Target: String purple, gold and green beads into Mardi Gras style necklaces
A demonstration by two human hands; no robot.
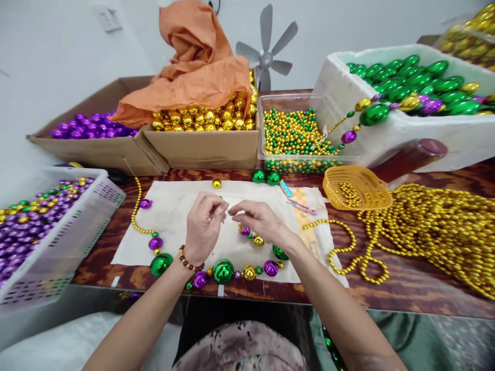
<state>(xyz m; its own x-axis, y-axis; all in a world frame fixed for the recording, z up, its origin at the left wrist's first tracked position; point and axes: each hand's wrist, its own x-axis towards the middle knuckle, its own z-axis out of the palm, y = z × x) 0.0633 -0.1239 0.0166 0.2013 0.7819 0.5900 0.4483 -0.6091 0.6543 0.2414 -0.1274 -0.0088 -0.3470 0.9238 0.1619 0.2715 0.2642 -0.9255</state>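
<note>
My left hand [203, 226], with a beaded bracelet at the wrist, pinches thumb and forefinger over a white cloth [133, 239]. Right beside it, my right hand [258, 219] also has its fingertips pressed together. What the fingertips hold is too small to make out. Around and beneath my hands curves a bead necklace [223, 271] of large green, purple and gold balls. Its left end is a chain of small gold beads [136, 211], with a thin needle-like tip pointing up. Part of the strand lies hidden under my right hand.
Thread snips [301, 207] and a small blue packet [286, 188] lie right of my hands. Loose green balls [259, 176] and a gold ball [217, 183] sit behind. Gold bead strands [433, 232], an orange basket [358, 203], boxes [201, 147] and a white crate [88, 226] surround the cloth.
</note>
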